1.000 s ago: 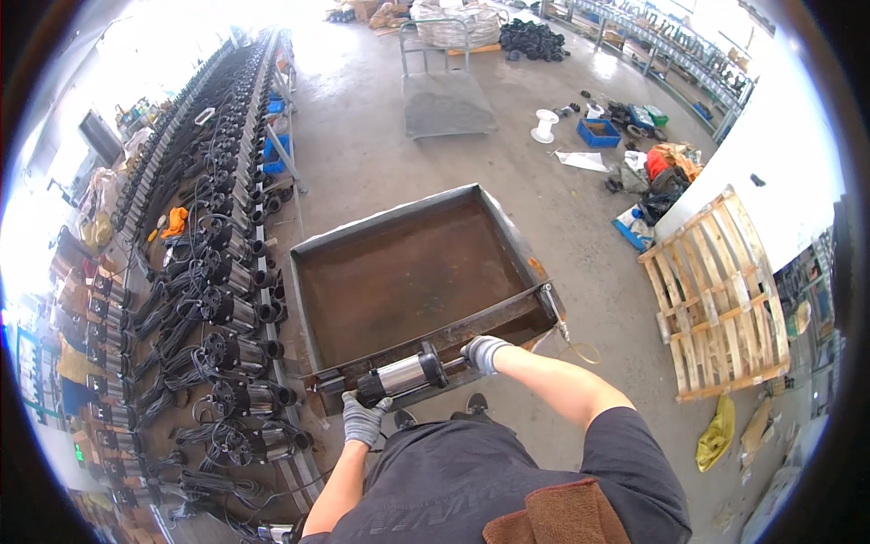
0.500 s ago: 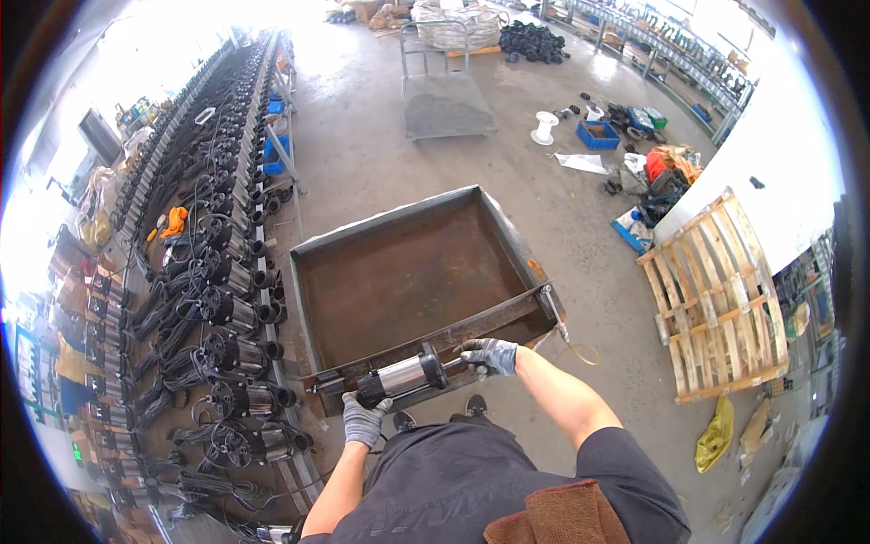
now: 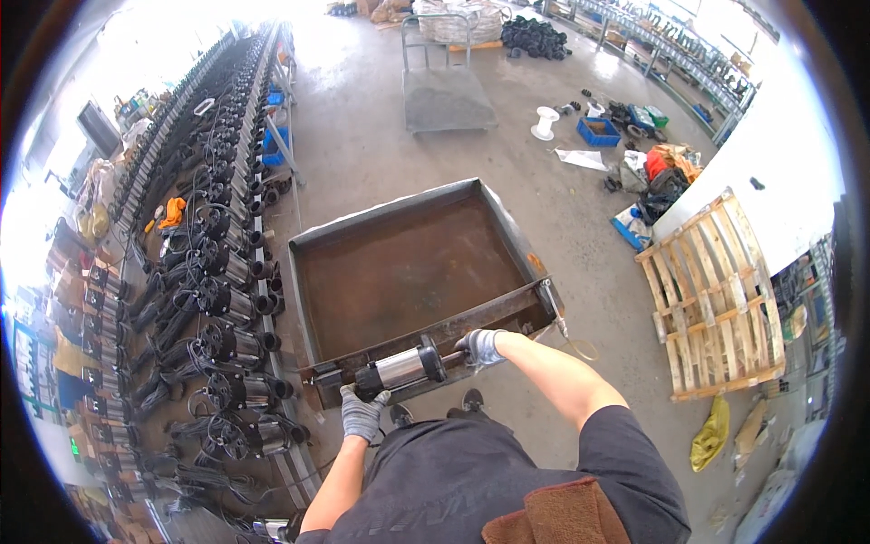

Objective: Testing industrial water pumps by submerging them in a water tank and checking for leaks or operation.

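A cylindrical pump motor [image 3: 399, 369], with a shiny metal body and black ends, lies sideways over the near ledge of a metal tank [image 3: 385, 210]. At its left end, my gloved left hand [image 3: 362, 415] is closed around the black end's near side. My gloved right hand [image 3: 483, 346] is just off the other end, its fingers curled around something slim that I cannot make out. A short narrow piece shows between that hand and the motor. The tank holds brownish, murky liquid or has a rusty bottom; I cannot tell which.
Left of the tank runs a long rack [image 3: 265, 299] lined with similar motors and black cables. An air nozzle [image 3: 555, 304] with a thin hose hangs at the tank's right corner. A wooden pallet [image 3: 716, 304] leans at the right; a flat trolley [image 3: 446, 102] stands beyond the tank.
My right hand has moved slightly left, closer to the motor's end. The motor has shifted a little within the picture, and my left hand keeps its hold.
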